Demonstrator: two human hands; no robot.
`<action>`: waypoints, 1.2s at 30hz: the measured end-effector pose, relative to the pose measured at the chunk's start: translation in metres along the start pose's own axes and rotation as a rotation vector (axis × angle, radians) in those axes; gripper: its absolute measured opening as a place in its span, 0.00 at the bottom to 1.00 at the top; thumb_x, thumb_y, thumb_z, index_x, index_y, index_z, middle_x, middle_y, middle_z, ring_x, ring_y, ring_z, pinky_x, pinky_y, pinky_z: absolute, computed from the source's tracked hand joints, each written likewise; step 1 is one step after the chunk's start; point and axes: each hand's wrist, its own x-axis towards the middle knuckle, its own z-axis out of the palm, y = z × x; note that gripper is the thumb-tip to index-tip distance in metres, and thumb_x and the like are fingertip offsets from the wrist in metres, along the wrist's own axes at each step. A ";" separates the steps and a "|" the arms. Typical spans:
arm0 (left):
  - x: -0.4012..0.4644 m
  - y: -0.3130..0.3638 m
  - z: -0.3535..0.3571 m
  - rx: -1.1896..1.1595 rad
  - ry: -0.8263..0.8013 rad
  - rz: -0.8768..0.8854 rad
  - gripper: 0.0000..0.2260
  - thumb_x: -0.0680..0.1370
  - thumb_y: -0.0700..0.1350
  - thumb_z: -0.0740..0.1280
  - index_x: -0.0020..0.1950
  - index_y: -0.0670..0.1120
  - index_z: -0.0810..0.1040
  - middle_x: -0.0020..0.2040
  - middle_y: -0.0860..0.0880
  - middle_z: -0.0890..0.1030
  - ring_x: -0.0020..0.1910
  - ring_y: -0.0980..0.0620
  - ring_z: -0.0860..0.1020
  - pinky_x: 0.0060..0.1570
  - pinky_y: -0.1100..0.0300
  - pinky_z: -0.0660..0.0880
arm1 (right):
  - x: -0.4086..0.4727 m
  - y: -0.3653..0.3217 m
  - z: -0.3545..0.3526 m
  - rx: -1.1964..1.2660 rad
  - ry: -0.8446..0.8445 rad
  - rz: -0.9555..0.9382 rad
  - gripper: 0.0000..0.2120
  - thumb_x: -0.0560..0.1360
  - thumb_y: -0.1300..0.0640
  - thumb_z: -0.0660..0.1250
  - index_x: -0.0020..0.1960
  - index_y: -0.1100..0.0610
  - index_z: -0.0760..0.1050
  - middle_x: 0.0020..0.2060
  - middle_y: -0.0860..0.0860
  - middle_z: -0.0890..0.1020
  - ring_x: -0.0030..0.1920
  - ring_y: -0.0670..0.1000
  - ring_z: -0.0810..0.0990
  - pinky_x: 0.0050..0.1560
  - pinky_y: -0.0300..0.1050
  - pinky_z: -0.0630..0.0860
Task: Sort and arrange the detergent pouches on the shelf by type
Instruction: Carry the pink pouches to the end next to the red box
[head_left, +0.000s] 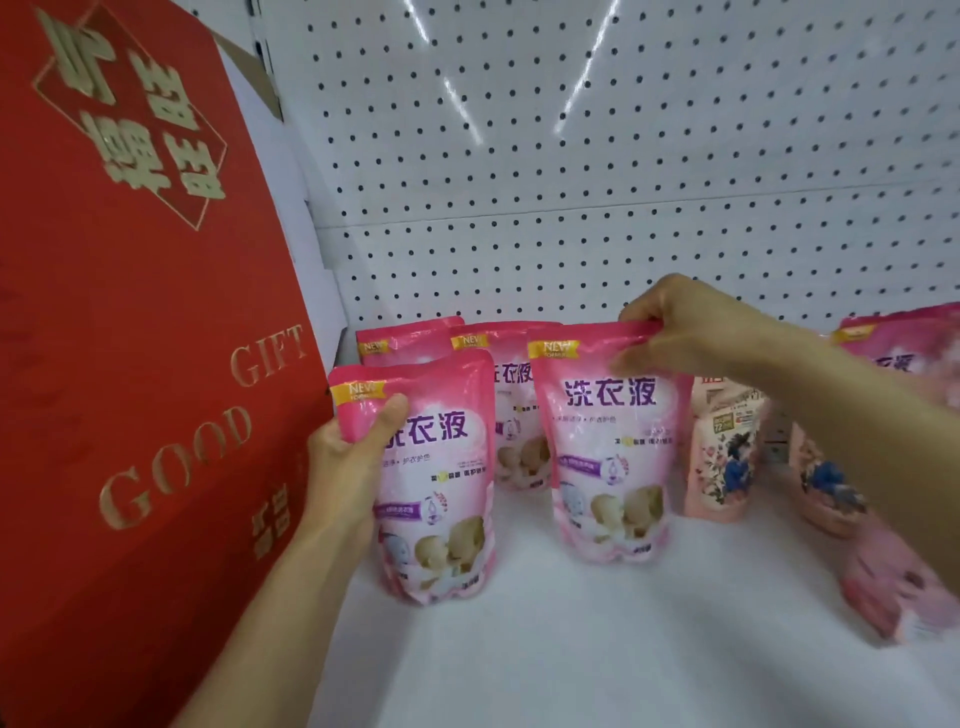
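Pink pouches: you have four with the yellow NEW tag standing on the white shelf (597, 649): front-left pouch (441, 483), front-right pouch (608, 447), and two behind, back-left pouch (405, 340) and back-middle pouch (511, 415).
Floral pouches: two peach ones stand right of the pink group, first floral pouch (722, 452) and second floral pouch (826, 483), partly hidden by your right forearm.
Far right: at least two more pink pouches, blurred; upper pouch (898, 343), lower pouch (893, 587).
Left hand (348, 467): your fingers wrap the front-left pouch's left edge, thumb on its face.
Right hand (696, 322): your fingertips pinch the front-right pouch's top seam.
Red gift box (130, 322): one, upright at your left, just beside the front-left pouch.
Pegboard (571, 156): white back wall.
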 end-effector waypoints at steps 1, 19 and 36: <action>0.004 -0.002 -0.001 0.002 0.005 0.000 0.07 0.72 0.45 0.75 0.48 0.45 0.82 0.45 0.42 0.87 0.44 0.43 0.86 0.48 0.46 0.82 | 0.009 0.003 -0.002 -0.002 -0.002 0.020 0.06 0.69 0.62 0.75 0.35 0.60 0.80 0.23 0.48 0.76 0.25 0.45 0.73 0.31 0.40 0.70; 0.084 -0.021 -0.004 0.021 0.040 -0.051 0.18 0.64 0.48 0.76 0.51 0.42 0.82 0.47 0.41 0.86 0.47 0.41 0.85 0.51 0.44 0.81 | 0.076 0.042 0.034 -0.079 0.114 0.082 0.05 0.73 0.64 0.68 0.39 0.63 0.78 0.31 0.54 0.78 0.34 0.52 0.74 0.38 0.46 0.71; 0.000 -0.020 0.009 0.375 0.254 0.010 0.44 0.67 0.59 0.77 0.77 0.54 0.58 0.76 0.49 0.62 0.73 0.45 0.66 0.68 0.44 0.69 | -0.035 0.019 0.097 -0.403 0.547 -0.327 0.12 0.70 0.59 0.71 0.54 0.52 0.82 0.52 0.50 0.83 0.55 0.57 0.79 0.51 0.53 0.74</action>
